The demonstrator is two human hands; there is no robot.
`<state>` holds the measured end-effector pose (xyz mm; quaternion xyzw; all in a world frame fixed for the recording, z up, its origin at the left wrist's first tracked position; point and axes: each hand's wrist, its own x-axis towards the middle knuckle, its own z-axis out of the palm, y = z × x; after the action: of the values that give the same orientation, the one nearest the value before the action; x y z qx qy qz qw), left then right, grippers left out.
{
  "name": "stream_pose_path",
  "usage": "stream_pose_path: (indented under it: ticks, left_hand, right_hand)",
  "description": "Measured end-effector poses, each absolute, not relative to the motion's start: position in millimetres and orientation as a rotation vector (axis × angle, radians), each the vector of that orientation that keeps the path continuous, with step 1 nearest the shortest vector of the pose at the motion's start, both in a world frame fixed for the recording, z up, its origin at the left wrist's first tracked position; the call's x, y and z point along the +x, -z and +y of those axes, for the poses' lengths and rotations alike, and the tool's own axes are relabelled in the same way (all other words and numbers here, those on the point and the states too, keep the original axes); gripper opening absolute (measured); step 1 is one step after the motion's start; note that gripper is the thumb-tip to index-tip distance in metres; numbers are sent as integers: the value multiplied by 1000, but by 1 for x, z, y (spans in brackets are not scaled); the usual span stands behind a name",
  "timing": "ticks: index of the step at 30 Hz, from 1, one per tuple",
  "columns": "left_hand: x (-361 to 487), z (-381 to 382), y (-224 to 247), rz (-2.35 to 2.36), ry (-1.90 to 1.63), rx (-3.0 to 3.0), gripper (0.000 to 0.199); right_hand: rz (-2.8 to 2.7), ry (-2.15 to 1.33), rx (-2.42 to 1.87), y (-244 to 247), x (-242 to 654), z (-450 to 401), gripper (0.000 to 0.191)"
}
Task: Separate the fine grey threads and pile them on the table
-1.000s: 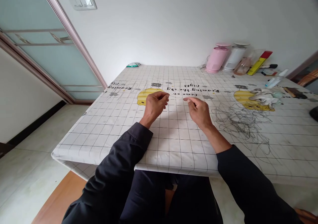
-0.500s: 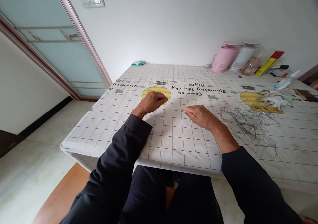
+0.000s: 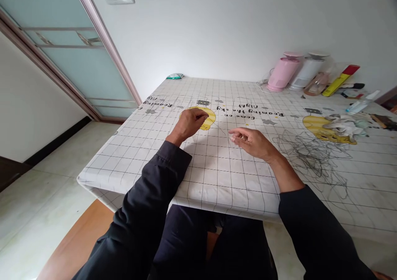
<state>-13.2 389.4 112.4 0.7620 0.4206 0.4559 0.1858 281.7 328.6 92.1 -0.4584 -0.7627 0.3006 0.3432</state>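
My left hand (image 3: 190,123) is held over the yellow printed balloon on the tablecloth (image 3: 214,176), thumb and fingertips pinched together. Whatever the pinch holds is too fine to make out; a faint thin line shows in the space between my hands. To the right, my right hand (image 3: 252,142) hovers low above the cloth with its index finger and thumb slightly apart and nothing visible between them. Beyond its wrist lies a loose tangle of dark thread (image 3: 313,154), spread over the checked cloth and apart from both hands.
A crumpled cloth (image 3: 341,128) lies past the tangle. Along the wall stand a pink cylinder (image 3: 283,74), a white cylinder (image 3: 307,73), a yellow-and-red box (image 3: 339,81) and a clear bottle (image 3: 362,102). A green-and-white packet (image 3: 175,76) sits at the far left corner.
My right hand's fingertips have parted from a closed pinch. The left hand stays pinched in nearly the same place. The whole view has shifted slightly.
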Motion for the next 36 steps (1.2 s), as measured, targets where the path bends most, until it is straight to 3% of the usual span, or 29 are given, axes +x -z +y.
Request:
stream_pose_path:
  ticks: [5, 15, 22, 33, 36]
  left_hand:
    - [-8, 383, -117, 1187, -1302, 2031, 21]
    - [-14, 385, -119, 1167, -1233, 1948, 22]
    - [-14, 385, -119, 1118, -1243, 1902, 22]
    - [-9, 385, -122, 976, -1294, 1711, 19]
    - [-8, 384, -122, 944, -1284, 1686, 21]
  right_hand:
    - [-2031, -423, -1151, -73, 274, 338, 25]
    - [-2103, -537, -986, -73, 274, 330, 32]
    - [-2057, -790, -1265, -93, 277, 323, 36]
    - [-1936, -682, -1143, -95, 269, 324, 44]
    - [-1854, -878, -1084, -98, 265, 321, 48]
